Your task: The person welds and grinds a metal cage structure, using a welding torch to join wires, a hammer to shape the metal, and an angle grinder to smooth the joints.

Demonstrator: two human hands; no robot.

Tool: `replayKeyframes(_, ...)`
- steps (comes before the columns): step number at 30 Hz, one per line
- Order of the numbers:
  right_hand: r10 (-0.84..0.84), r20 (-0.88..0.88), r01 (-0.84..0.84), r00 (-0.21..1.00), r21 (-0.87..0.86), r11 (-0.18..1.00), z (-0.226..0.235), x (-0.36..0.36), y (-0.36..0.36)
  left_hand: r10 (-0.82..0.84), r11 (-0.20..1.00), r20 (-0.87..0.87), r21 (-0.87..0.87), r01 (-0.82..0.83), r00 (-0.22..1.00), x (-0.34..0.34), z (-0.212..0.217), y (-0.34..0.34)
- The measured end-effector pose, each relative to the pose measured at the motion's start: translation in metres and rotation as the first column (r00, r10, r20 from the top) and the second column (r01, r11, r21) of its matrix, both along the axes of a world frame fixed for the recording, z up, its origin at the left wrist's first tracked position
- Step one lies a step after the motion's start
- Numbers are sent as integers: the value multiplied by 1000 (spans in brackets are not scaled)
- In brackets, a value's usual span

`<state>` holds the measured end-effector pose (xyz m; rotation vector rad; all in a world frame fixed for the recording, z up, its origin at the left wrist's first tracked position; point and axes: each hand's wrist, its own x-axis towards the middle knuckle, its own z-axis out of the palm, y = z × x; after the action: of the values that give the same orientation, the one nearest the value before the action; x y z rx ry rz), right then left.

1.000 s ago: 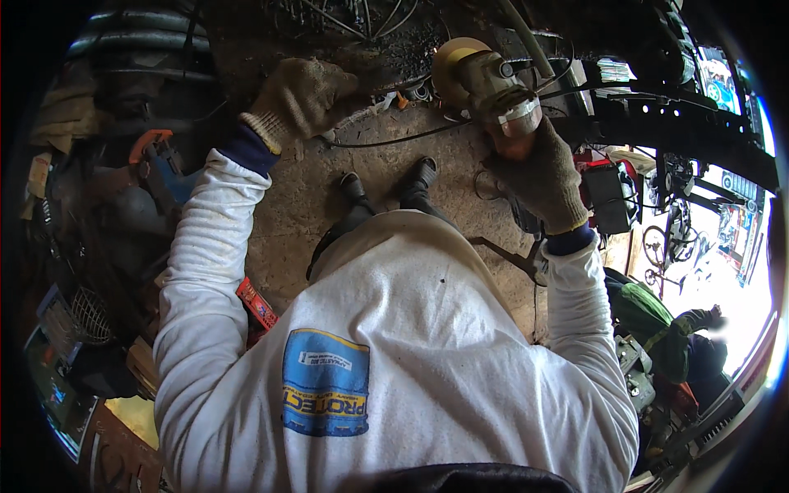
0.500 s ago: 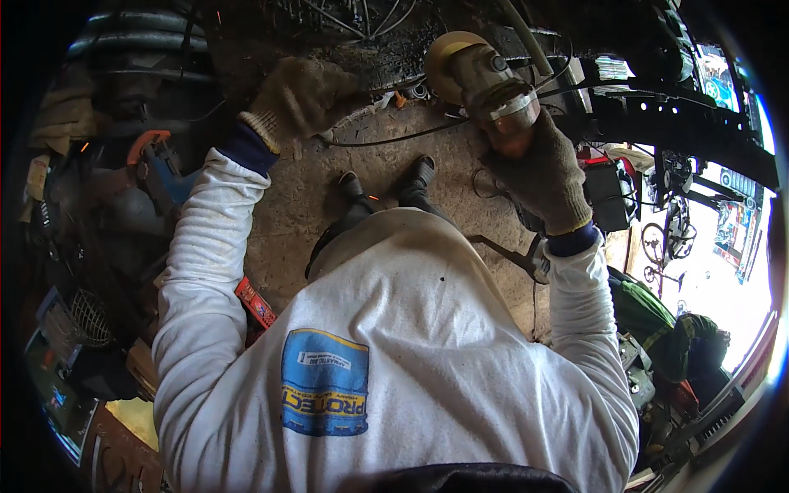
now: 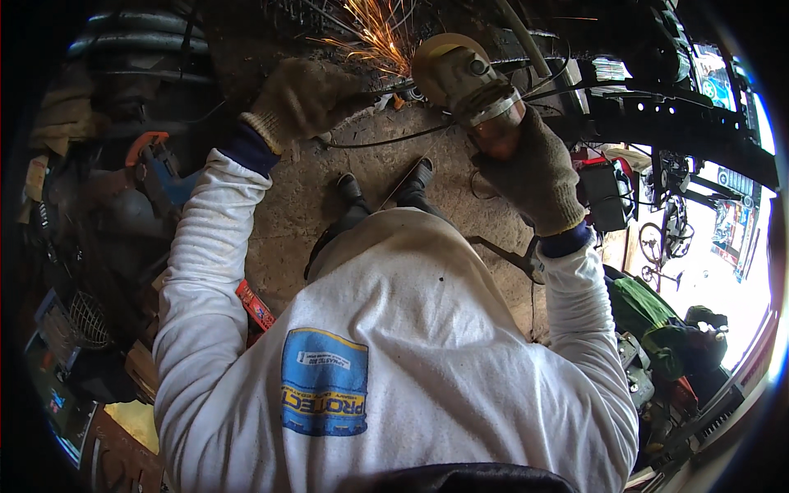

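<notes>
My right hand (image 3: 534,177), in a grey-brown work glove, is closed round the body of an angle grinder (image 3: 470,82). The grinder's pale round guard (image 3: 427,62) faces the left. A spray of orange sparks (image 3: 382,37) flies up and leftward from beside it, at the edge of a dark metal piece (image 3: 394,85). The disc's contact point is hidden. To the left, my gloved left hand (image 3: 302,97) has its fingers curled at the left end of that metal edge. What lies inside its grip cannot be made out.
A black cable (image 3: 394,142) hangs between both hands. Dark metal frame rails (image 3: 682,123) run along the right. A blue tool with an orange handle (image 3: 160,168) stands at the left. A red object (image 3: 256,306) lies by my left elbow; a bicycle (image 3: 667,234) stands outside at the right.
The grinder and my right hand have shifted slightly left. A bright burst of sparks has appeared beside the guard, where only stray sparks showed before. My left hand stays nearly in place.
</notes>
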<state>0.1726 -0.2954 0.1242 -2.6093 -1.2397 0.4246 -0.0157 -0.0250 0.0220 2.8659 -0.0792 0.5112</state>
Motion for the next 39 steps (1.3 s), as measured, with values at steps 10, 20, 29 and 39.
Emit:
replayKeyframes(10,-5,30,4,1000,30,1000,6,-4,-2,20,999,-5,-38,-20,1000,4,0,1)
replayKeyframes(20,13,31,-14,999,34,999,3,0,-2,12,995,69,-102,-5,998,3,8,-4)
replayKeyframes(29,-10,51,8,999,47,999,-1,-3,-2,-7,997,187,-75,21,982,7,1,-2)
replayKeyframes(39,45,81,-51,996,68,996,5,-7,-1,-18,998,175,59,7,984,7,-12,0)
